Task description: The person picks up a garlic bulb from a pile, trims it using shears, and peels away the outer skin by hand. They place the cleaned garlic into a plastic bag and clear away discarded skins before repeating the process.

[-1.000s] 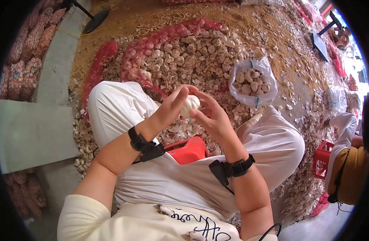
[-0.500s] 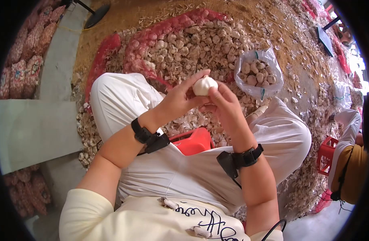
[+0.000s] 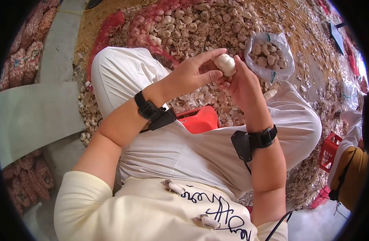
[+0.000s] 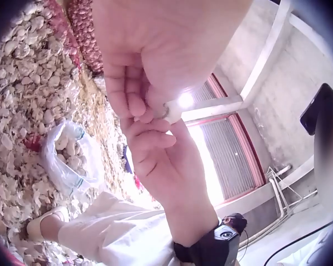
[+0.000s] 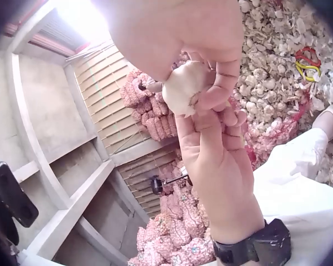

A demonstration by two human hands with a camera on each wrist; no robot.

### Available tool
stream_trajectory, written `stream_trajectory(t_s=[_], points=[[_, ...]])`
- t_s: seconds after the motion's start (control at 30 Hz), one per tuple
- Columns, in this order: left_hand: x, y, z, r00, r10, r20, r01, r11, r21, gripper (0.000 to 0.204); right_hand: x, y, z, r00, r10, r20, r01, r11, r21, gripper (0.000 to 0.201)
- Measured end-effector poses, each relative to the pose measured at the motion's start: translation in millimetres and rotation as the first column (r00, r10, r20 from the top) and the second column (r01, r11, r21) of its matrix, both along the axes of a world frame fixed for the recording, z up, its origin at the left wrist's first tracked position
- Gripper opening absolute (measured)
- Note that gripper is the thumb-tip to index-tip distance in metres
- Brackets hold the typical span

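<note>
Between my two hands is a whitish garlic bulb (image 3: 225, 65), raised above my lap in the head view. My right hand (image 3: 247, 84) grips it from the right, thumb on its near side. From the left, my left hand (image 3: 188, 76) holds it with thumb and forefinger spread about it. In the right wrist view the garlic bulb (image 5: 186, 87) sits in the right hand (image 5: 183, 27), and the thumb and fingertips of the left hand (image 5: 225, 172) are right at its lower end. In the left wrist view the fingers hide most of the bulb.
A clear plastic bag (image 3: 289, 68) of garlic bulbs stands beyond my right hand. Ahead lies a heap of garlic bulbs (image 3: 184, 30) by red netting (image 3: 142, 34), with loose skins around. A red stool (image 3: 200, 119) shows between my legs. Another person (image 3: 349, 176) is at the right edge.
Both hands have moved right and away from my body in the head view, with the garlic bulb between them. The bulb has turned, and the fingers have shifted around it.
</note>
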State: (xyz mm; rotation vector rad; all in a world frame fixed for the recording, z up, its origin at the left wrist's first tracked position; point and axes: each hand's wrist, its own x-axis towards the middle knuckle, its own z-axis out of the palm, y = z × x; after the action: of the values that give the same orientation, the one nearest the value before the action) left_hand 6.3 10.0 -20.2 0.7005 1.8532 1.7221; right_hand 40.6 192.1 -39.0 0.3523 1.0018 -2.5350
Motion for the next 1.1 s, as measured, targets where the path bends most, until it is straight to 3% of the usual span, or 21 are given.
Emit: stream_trajectory(t_s=[0.13, 0.2, 0.33, 0.43, 0.47, 0.5, 0.53, 0.6, 0.73, 0.8, 0.93, 1.0, 1.07, 1.1], points=[[-1.9, -0.1, -3.4, 0.998, 0.06, 0.037, -0.062, 0.997, 0.038, 0.052, 0.2, -3.6, 2.6, 1.0, 0.03, 0.001, -0.03, 1.0, 0.004, 0.041], [-3.3, -1.0, -2.1, 0.991, 0.087, 0.105, -0.082, 0.995, -0.047, 0.047, 3.9, -11.2, 7.1, 0.997, 0.006, -0.077, 0.009, 0.98, 0.198, 0.042], [-0.9, -0.8, -2.8, 0.993, 0.095, 0.066, -0.091, 0.994, -0.062, 0.042, 3.1, -10.1, 2.8, 0.997, 0.015, -0.079, 0.001, 0.981, 0.194, 0.043], [-0.9, 1.1, -0.8, 0.986, 0.167, -0.027, -0.169, 0.978, -0.124, 0.04, 0.4, -7.9, 1.0, 1.0, 0.015, -0.026, -0.013, 0.996, 0.085, 0.044], [-2.8, 0.8, -2.4, 0.95, 0.145, -0.277, -0.187, 0.973, -0.133, 0.039, 0.0, -7.0, -0.6, 0.999, 0.044, -0.014, -0.043, 0.997, 0.062, 0.045], [-4.2, 0.7, -3.5, 0.853, 0.11, -0.51, -0.207, 0.969, -0.137, 0.038, -0.6, -6.7, -0.4, 0.997, 0.072, -0.004, -0.072, 0.997, 0.037, 0.047], [-5.0, 0.7, -4.1, 0.852, 0.11, -0.512, -0.207, 0.969, -0.137, 0.038, -0.3, -6.9, 0.4, 0.997, 0.071, -0.006, -0.071, 0.997, 0.038, 0.047], [-7.2, 1.7, -2.6, 0.687, 0.145, -0.713, -0.28, 0.957, -0.076, 0.033, 1.8, -8.2, 3.3, 0.997, 0.079, 0.006, -0.079, 0.996, 0.042, 0.05], [-3.0, 0.9, 3.5, 0.701, 0.132, -0.701, -0.27, 0.959, -0.089, 0.026, 3.8, -7.7, 6.8, 0.992, 0.122, -0.017, -0.121, 0.991, 0.048, 0.051], [-5.0, 0.5, 2.2, 0.619, 0.11, -0.778, -0.209, 0.977, -0.028, 0.022, 3.9, -8.7, 11.6, 0.99, 0.138, 0.007, -0.139, 0.988, 0.071, 0.05], [-1.7, 3.7, 8.2, 0.617, 0.111, -0.779, -0.26, 0.963, -0.068, 0.018, 3.9, -7.8, 6.9, 0.991, 0.137, 0.003, -0.137, 0.989, 0.055, 0.05], [-2.4, 3.4, 4.0, 0.726, 0.192, -0.661, -0.278, 0.96, -0.026, 0.017, 4.8, -8.4, 10.0, 0.995, 0.082, 0.054, -0.085, 0.996, 0.042, 0.049], [-2.0, 0.6, 3.6, 0.747, 0.177, -0.641, -0.247, 0.969, -0.02, 0.017, 4.3, -5.9, 11.6, 0.996, 0.056, 0.071, -0.058, 0.998, 0.03, 0.048], [0.2, 1.8, 5.4, 0.803, 0.258, -0.537, -0.314, 0.949, -0.014, 0.015, 3.7, -5.0, 13.2, 0.995, 0.039, 0.096, -0.044, 0.998, 0.042, 0.048]])
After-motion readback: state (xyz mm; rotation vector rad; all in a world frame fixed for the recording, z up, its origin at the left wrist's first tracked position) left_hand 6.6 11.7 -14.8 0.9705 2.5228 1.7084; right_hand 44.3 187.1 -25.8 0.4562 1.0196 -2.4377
